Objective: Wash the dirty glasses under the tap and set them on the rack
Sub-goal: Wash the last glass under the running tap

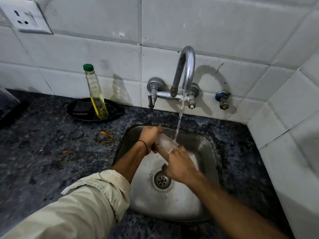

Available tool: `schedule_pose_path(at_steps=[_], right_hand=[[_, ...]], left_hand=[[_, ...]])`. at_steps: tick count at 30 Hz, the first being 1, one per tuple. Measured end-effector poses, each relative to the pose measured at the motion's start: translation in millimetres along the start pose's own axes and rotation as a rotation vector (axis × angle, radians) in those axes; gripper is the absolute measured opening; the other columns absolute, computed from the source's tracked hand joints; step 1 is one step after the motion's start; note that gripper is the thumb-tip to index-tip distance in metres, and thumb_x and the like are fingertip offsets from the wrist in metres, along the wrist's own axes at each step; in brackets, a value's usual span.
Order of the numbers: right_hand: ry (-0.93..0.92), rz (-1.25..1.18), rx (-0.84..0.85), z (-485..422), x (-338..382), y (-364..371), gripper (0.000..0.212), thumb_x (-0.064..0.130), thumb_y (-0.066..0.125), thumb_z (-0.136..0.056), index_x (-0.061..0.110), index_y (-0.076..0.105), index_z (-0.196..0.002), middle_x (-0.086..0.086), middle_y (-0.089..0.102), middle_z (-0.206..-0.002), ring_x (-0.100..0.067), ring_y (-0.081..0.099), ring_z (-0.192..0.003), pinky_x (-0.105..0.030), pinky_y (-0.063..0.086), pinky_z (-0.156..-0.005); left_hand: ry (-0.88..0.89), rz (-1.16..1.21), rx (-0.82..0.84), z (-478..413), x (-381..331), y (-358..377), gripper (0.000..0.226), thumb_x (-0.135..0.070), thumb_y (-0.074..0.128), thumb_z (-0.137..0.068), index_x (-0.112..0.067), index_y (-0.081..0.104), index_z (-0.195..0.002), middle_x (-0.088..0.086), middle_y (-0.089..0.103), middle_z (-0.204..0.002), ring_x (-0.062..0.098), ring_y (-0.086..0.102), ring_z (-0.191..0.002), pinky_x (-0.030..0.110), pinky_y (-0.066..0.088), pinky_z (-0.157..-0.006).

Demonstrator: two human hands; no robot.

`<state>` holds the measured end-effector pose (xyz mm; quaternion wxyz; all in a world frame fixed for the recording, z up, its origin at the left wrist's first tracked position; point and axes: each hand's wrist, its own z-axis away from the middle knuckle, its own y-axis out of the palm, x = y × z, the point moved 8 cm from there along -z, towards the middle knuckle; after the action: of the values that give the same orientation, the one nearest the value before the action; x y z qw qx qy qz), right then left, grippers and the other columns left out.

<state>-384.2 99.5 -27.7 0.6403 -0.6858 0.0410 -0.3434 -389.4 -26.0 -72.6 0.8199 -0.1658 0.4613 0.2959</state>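
A clear glass lies tilted over the steel sink, soapy and wet. Water runs from the chrome tap and falls onto the glass's upper side. My left hand grips one end of the glass at the sink's far left. My right hand is wrapped over the other end, above the drain, and hides part of the glass. No rack is in view.
A green-capped bottle of yellow liquid stands on a black plate with a dark scrubber, left of the tap. Orange stains mark the speckled dark counter. A small valve sticks out of the tiled wall at right. A wall socket sits top left.
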Motion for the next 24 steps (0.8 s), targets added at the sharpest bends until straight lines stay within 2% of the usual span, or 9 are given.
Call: schedule_pose_path(at_steps=[3,6,8,10,15,17,19,21,24], right_hand=[[0.205,-0.882,0.07,-1,10,15,0.053,0.0,0.069,-0.081,0.017,0.064,-0.13,0.006,0.066,-0.129,-0.005,0.061,-0.117,-0.019,0.045,-0.103],[0.484,-1.292,-0.16,0,5,16,0.026,-0.003,0.062,-0.087,0.011,0.076,-0.104,-0.001,0.076,-0.094,0.001,0.07,-0.081,-0.012,0.05,-0.07],[0.601,-1.22,-0.386,9,1,14,0.021,0.002,0.066,-0.088,0.018,0.077,-0.095,0.005,0.076,-0.09,-0.004,0.07,-0.081,-0.016,0.052,-0.068],[0.462,-0.864,-0.489,14,2,7,0.016,0.009,0.065,-0.091,0.022,0.074,-0.093,0.006,0.074,-0.095,-0.009,0.067,-0.089,-0.026,0.056,-0.079],[-0.404,0.196,-0.194,15,7,-12,0.024,0.025,0.065,-0.092,0.018,0.07,-0.114,-0.001,0.07,-0.115,-0.018,0.063,-0.11,-0.036,0.051,-0.092],[-0.572,0.428,-0.063,12,0,-19,0.026,0.037,0.061,-0.094,0.018,0.07,-0.111,0.0,0.071,-0.116,-0.018,0.063,-0.114,-0.04,0.044,-0.099],[-0.412,0.314,0.101,1,-3,-29,0.039,0.059,0.049,-0.095,0.027,0.07,-0.102,0.008,0.071,-0.108,-0.01,0.063,-0.105,-0.033,0.038,-0.098],[-0.067,-0.162,0.148,-8,-3,-31,0.04,0.066,0.055,-0.088,0.031,0.069,-0.077,0.012,0.07,-0.077,-0.002,0.062,-0.071,-0.022,0.044,-0.073],[0.185,-0.567,-0.123,-15,-6,-36,0.043,0.052,0.065,-0.091,0.018,0.07,-0.064,0.003,0.07,-0.062,-0.008,0.064,-0.057,-0.031,0.054,-0.06]], left_hand=[[-0.012,0.134,-0.076,1,16,-9,0.016,-0.016,0.06,-0.086,-0.007,0.062,-0.074,0.009,0.055,-0.065,0.021,0.051,-0.049,0.024,0.038,-0.041],[-0.059,0.254,-0.171,8,32,-15,0.017,-0.012,0.058,-0.085,-0.005,0.061,-0.07,0.008,0.054,-0.061,0.02,0.051,-0.049,0.022,0.04,-0.042],[-0.107,0.336,-0.192,10,43,-15,0.017,-0.012,0.057,-0.085,-0.004,0.06,-0.071,0.008,0.053,-0.059,0.02,0.05,-0.046,0.021,0.04,-0.039],[-0.161,0.433,-0.117,9,52,-9,0.019,-0.017,0.054,-0.086,-0.008,0.058,-0.07,0.006,0.052,-0.061,0.018,0.05,-0.047,0.02,0.041,-0.042],[-0.251,0.56,0.255,15,52,11,0.037,-0.019,0.033,-0.095,0.001,0.056,-0.076,0.011,0.057,-0.052,0.022,0.056,-0.04,0.017,0.04,-0.038],[-0.264,0.526,0.275,21,53,16,0.037,-0.022,0.036,-0.094,0.0,0.058,-0.074,0.011,0.055,-0.054,0.022,0.053,-0.038,0.017,0.038,-0.036],[-0.218,0.618,0.22,21,57,18,0.04,-0.025,0.037,-0.094,-0.005,0.062,-0.071,0.009,0.06,-0.057,0.022,0.059,-0.046,0.024,0.044,-0.046],[-0.12,0.74,0.189,17,61,23,0.043,-0.029,0.035,-0.096,-0.006,0.066,-0.078,0.011,0.068,-0.071,0.022,0.067,-0.061,0.028,0.052,-0.058],[-0.013,0.743,0.255,23,59,29,0.039,-0.035,0.033,-0.097,-0.008,0.062,-0.094,0.013,0.066,-0.085,0.023,0.065,-0.075,0.03,0.054,-0.061]])
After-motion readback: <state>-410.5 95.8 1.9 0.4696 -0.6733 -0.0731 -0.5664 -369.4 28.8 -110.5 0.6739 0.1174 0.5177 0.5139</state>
